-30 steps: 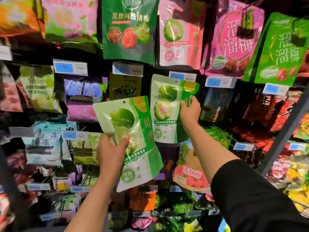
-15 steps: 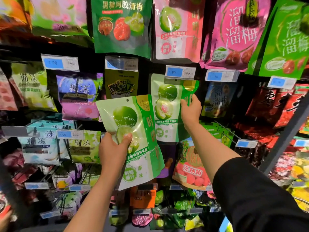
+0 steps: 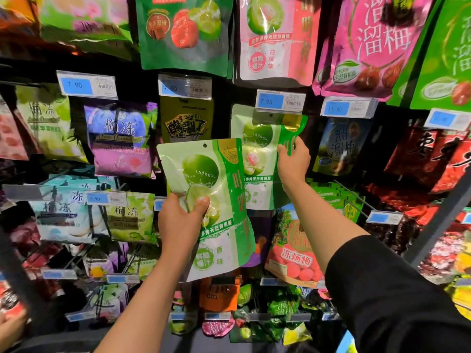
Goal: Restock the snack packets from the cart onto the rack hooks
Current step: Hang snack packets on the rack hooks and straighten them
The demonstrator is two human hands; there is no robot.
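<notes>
My left hand [image 3: 182,221] grips a pale green plum snack packet [image 3: 224,189] by its lower left part and holds it upright in front of the rack. My right hand [image 3: 293,161] pinches the right edge of a matching green packet [image 3: 257,154] that hangs under a blue price tag [image 3: 280,101]. The hook itself is hidden behind the tag and packet. The two packets overlap a little, the held one in front.
Hooks around carry many other packets: purple [image 3: 119,138], olive [image 3: 187,121], dark blue-green [image 3: 341,146], red [image 3: 433,159], a peach one [image 3: 293,248] below. Bare wire hooks [image 3: 353,193] jut out at right. A dark post [image 3: 443,215] slants at right.
The view has tilted so the rack sits lower in frame. Both hands keep their grips; the left packet has risen slightly toward the hanging one.
</notes>
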